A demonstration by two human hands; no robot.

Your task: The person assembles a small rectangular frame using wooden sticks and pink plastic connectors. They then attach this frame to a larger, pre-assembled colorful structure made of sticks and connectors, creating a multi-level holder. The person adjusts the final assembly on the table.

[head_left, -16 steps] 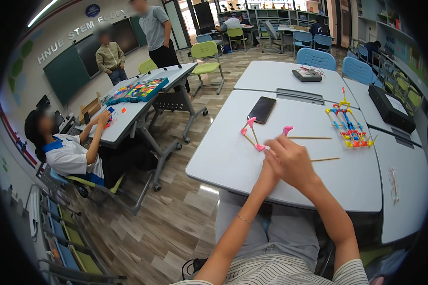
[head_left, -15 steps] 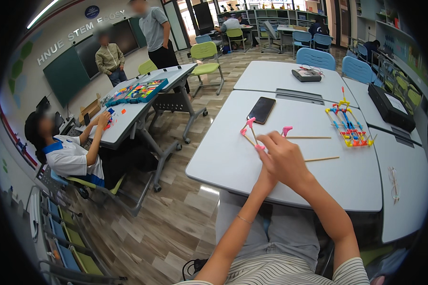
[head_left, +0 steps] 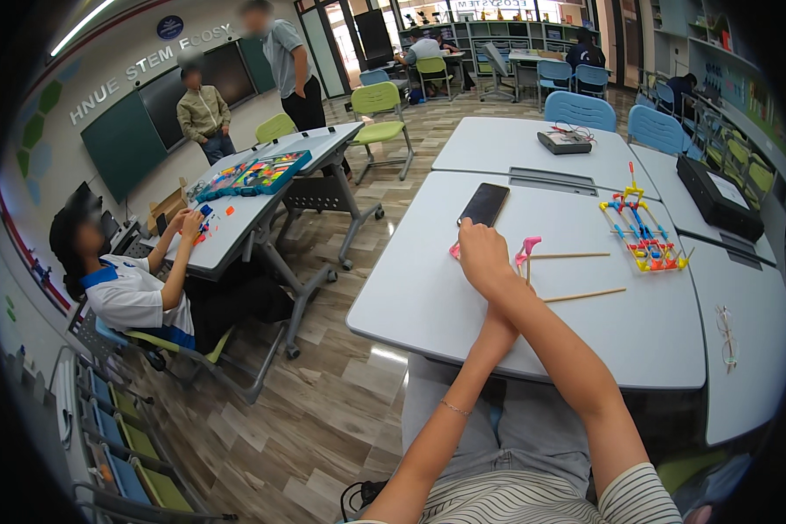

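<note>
Right hand [head_left: 483, 253] was seen curled over the table [head_left: 410, 297], against a pink connector [head_left: 455, 251] near the phone [head_left: 485, 204]; fingertips were hidden, so whether it was gripped could not be told. Left hand was covered by the crossing right forearm [head_left: 555, 341]; its state could not be told. A second pink connector [head_left: 527, 248] was noted just right of the right hand, two wooden sticks [head_left: 585, 295] lying beyond. Farther right, a multicoloured stick model [head_left: 642, 229] was observed, eyeglasses [head_left: 726, 336] placed nearer the person.
</note>
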